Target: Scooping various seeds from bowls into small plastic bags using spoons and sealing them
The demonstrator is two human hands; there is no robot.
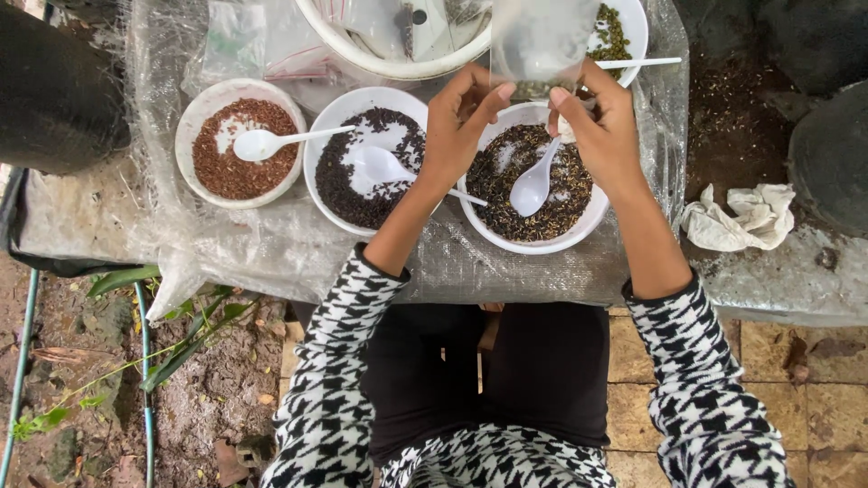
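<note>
both hands on a small clear bag over the rightmost bowl of dark grain.
left hand (457,126) pinches the bag's (540,41) left lower edge; right hand (601,126) pinches the right edge and also holds a white spoon (533,185), scoop hanging down over the mixed dark grain in the white bowl (533,242). bag has a little grain at the bottom. to the left: bowl of black grain (362,172) and bowl of red-brown grain (237,149), each with a spoon. crumpled cloth (737,217) at right.

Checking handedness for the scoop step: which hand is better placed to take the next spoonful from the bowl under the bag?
Right, likely. The right hand holds the white spoon, its head resting in the mixed-grain bowl. The left hand only pinches the small clear bag open above that bowl.
</note>
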